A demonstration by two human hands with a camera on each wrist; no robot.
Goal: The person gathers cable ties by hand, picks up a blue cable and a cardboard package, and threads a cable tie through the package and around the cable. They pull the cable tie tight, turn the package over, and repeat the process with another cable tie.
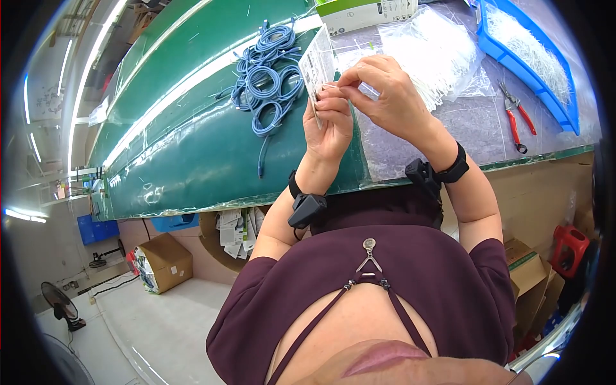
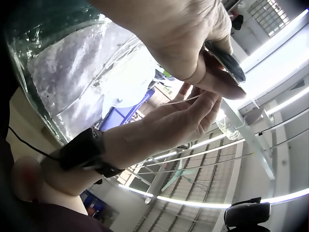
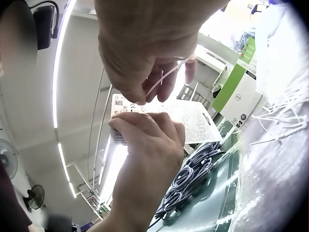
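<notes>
Head view, upper middle of the frame: the left hand (image 1: 329, 131) grips a printed card (image 1: 313, 67) held nearly edge-on, while the right hand (image 1: 388, 90) pinches a thin white strip (image 3: 166, 79) between thumb and fingers, just beside the card. Whether the strip passes through or round the card cannot be told.

To manage this well, the left fingers should steady the card without bowing it, and the right should pinch the strip near the end being worked, as a long free length would probably flex and wander. A steady angle between card and strip should help.

The card is flat, stiff-looking and glossy, with fine print and a slotted hole at its right end in the right wrist view. The strip looks like smooth, springy plastic, curving slightly. Blue cables (image 1: 263, 80) lie in round coils on the shiny green surface (image 1: 192, 154), upper left of centre. At upper right, similar strips fan from a crinkly clear bag (image 1: 471, 83), near red-handled cutters (image 1: 518, 122) and a hard-walled blue tray (image 1: 561, 119).
</notes>
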